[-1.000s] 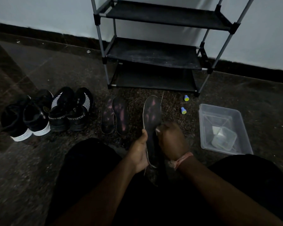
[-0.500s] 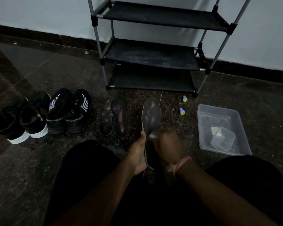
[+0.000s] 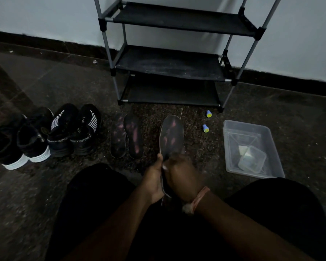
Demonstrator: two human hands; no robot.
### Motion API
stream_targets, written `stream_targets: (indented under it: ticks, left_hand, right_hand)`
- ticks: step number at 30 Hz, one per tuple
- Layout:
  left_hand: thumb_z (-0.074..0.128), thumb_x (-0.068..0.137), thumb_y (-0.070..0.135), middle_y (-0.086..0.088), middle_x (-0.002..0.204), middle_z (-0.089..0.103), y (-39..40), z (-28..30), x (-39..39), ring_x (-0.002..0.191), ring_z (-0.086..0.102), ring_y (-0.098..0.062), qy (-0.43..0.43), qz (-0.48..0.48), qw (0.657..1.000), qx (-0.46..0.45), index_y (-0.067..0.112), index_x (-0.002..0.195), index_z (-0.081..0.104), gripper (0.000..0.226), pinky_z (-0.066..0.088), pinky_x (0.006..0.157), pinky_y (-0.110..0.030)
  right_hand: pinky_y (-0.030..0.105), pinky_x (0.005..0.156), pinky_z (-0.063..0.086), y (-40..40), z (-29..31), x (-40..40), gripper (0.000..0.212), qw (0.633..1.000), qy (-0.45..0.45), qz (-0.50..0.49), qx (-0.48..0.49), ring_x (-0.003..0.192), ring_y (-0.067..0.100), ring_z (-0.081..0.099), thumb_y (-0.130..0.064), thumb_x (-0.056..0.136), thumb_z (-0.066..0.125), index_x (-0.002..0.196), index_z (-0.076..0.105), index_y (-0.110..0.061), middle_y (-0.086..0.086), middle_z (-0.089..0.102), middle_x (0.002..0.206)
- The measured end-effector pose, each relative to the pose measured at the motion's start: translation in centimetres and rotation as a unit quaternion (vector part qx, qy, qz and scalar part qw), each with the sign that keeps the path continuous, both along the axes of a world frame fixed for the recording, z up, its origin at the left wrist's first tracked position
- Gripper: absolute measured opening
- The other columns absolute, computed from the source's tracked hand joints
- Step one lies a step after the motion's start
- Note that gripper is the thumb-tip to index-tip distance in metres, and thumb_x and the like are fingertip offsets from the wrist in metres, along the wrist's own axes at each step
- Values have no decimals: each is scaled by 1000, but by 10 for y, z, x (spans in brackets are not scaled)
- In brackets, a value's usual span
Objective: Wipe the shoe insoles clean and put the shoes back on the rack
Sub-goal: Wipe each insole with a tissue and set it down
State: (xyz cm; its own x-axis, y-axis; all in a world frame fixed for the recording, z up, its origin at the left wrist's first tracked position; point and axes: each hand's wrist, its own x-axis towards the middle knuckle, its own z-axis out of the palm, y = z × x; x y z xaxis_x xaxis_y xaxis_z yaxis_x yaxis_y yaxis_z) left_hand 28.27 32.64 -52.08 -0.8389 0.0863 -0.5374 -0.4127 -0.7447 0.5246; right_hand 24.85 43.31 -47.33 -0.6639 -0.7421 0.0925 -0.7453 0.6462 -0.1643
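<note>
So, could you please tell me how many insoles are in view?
3: two insoles lie side by side on the floor, and the held insole is in the left hand. A fourth may be hidden.

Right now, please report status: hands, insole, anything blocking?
Left hand grips insole edge. Right hand curled on insole face, cloth not discernible. Two insoles on floor; rack shelves bare. Nothing blocking.
</note>
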Motion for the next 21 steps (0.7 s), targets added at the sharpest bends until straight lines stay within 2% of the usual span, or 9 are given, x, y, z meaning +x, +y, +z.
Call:
stream_targets:
  ticks: [2,4,7,10,12,14,16,19,21]
  left_hand:
    - [33,103,56,-18,130,67,0,5,1,118,66,-30,1,-3,1000,-2,9,139,59,65,51,99,-42]
    - [33,104,56,-16,125,70,2,7,2,105,71,-28,6,-30,1000,0,11,134,64,62,56,90,-40]
    - [36,104,54,-18,127,69,5,6,7,110,70,-30,-7,-41,999,8,11,130,66,58,55,91,-40]
    - [36,104,53,-19,122,70,3,3,4,108,70,-31,-6,-27,1000,-2,10,124,70,58,53,94,-41]
    - [32,104,56,-17,109,75,3,6,2,92,73,-27,14,-38,999,-6,11,117,75,63,55,86,-37]
    - [32,105,55,-13,102,75,1,9,0,81,72,-23,24,-31,999,-11,9,122,71,63,54,79,-34]
    - [39,105,50,-13,112,72,-4,10,-2,91,70,-24,41,-8,999,-5,6,135,63,58,51,87,-37]
    - [44,102,40,-20,127,64,-11,18,-4,110,63,-33,64,28,997,23,3,136,61,53,47,101,-45]
    - [40,97,34,-24,136,58,-16,19,-6,120,59,-36,74,57,994,48,-1,141,54,58,43,107,-46]
  right_hand:
    - [40,70,50,8,3,-14,15,1000,-6,-8,13,70,31,61,-20,78,54,68,64,-14,10,65,73]
    - [41,68,50,20,9,-47,21,996,38,-79,-31,69,34,62,-19,79,48,67,64,-12,13,66,73]
    - [39,68,50,13,11,-32,22,997,14,-59,-43,69,32,62,-17,82,47,69,65,-14,12,66,74]
    - [37,72,49,11,7,-8,4,999,-24,-25,-26,75,29,62,-16,74,63,73,65,-18,8,67,78]
    - [38,71,52,21,16,-36,12,994,-27,-98,-48,74,34,65,-15,71,59,73,70,-11,13,69,77]
    - [37,67,53,29,21,-53,19,985,-35,-135,-101,71,35,67,-14,74,54,73,72,-9,15,71,75]
    - [30,65,50,28,21,-43,15,963,-98,-166,-186,67,22,68,-12,82,60,76,73,-15,4,73,71]
    - [26,58,52,25,20,-23,16,908,-222,-199,-294,54,9,66,-13,90,64,78,73,-19,-3,70,61]
    - [24,65,52,27,17,-23,15,911,-213,-175,-306,65,6,67,-12,89,67,78,74,-19,-6,71,69]
